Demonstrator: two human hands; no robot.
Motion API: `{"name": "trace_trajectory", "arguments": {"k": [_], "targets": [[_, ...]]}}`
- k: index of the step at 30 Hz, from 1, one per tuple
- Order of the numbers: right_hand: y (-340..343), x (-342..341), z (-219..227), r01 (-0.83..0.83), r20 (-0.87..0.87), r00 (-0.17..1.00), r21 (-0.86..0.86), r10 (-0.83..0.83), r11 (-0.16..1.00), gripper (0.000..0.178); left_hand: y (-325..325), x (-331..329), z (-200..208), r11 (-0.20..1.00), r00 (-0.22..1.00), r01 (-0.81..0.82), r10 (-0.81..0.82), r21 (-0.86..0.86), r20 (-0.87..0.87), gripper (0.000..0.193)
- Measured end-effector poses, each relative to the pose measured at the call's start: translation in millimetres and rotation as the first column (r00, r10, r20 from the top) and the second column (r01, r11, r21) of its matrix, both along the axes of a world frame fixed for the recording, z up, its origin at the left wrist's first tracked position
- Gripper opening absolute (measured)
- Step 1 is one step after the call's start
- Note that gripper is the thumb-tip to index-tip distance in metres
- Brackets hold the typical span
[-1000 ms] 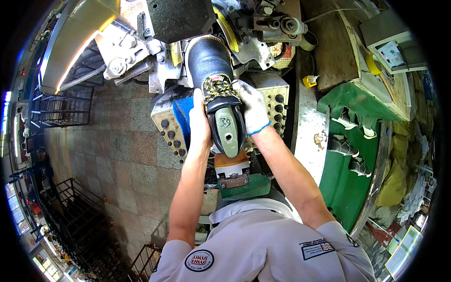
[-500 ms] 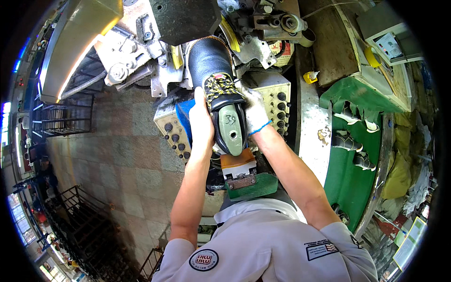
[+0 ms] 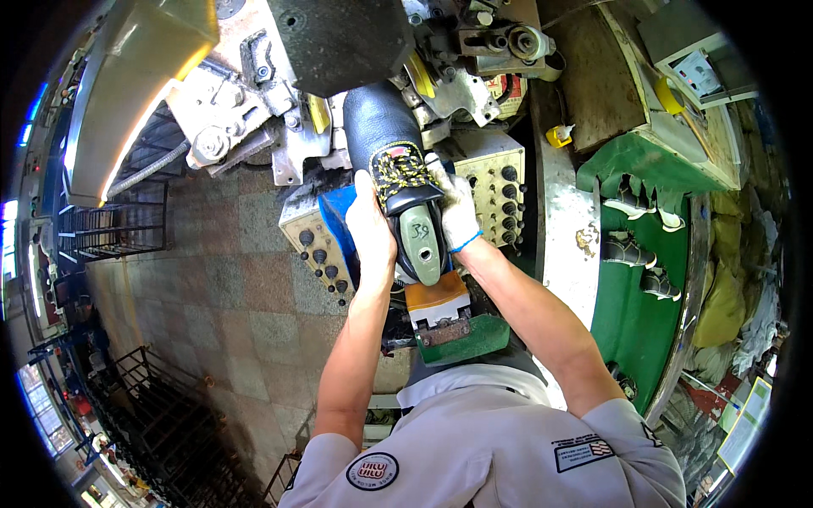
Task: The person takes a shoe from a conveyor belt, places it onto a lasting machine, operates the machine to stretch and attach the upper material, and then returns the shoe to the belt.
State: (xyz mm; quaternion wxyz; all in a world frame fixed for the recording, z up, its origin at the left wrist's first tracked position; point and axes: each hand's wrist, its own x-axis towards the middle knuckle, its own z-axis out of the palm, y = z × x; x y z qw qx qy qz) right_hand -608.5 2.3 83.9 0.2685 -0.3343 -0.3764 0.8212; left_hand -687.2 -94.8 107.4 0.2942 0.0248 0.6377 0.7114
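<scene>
Above floor tiles (image 3: 203, 275), left fingers (image 3: 366, 188) and right fingers (image 3: 442, 173) grip a shoe (image 3: 379, 123), its last (image 3: 416, 242) bearing handwriting.

There are two hands (image 3: 371, 227) (one gloved (image 3: 458, 207)), one held shoe (image 3: 400, 173), two control panels (image 3: 486, 188).

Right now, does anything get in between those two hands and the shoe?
Nothing visible except a white glove on the right hand. It and the left hand hold the shoe from either side. A dark metal plate hides the toe, so I can't tell what is there.
</scene>
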Motion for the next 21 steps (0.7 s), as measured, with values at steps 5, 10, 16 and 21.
{"name": "trace_trajectory", "arguments": {"k": [5,10,16,21], "targets": [[4,-5,7,-0.052,-0.044,0.997,0.07,0.055,0.996,0.036,1,-1,-5,0.995,0.999,0.007,-0.002,0.104,-0.051,0.057],[-4,0,18,0.007,-0.059,0.998,-0.11,-0.014,0.994,0.04,-9,-5,-9,1.0,0.998,0.029,-0.028,0.007,-0.065,0.059],[18,118,4,-0.063,0.121,0.992,0.3,0.028,0.952,0.054,-145,73,-94,0.928,0.958,-0.243,0.184,-0.284,-0.218,0.037],[22,227,-12,-0.022,0.235,0.972,0.19,-0.024,0.982,0.055,-175,130,-167,0.837,0.973,-0.225,0.166,-0.498,-0.16,0.075]]}}
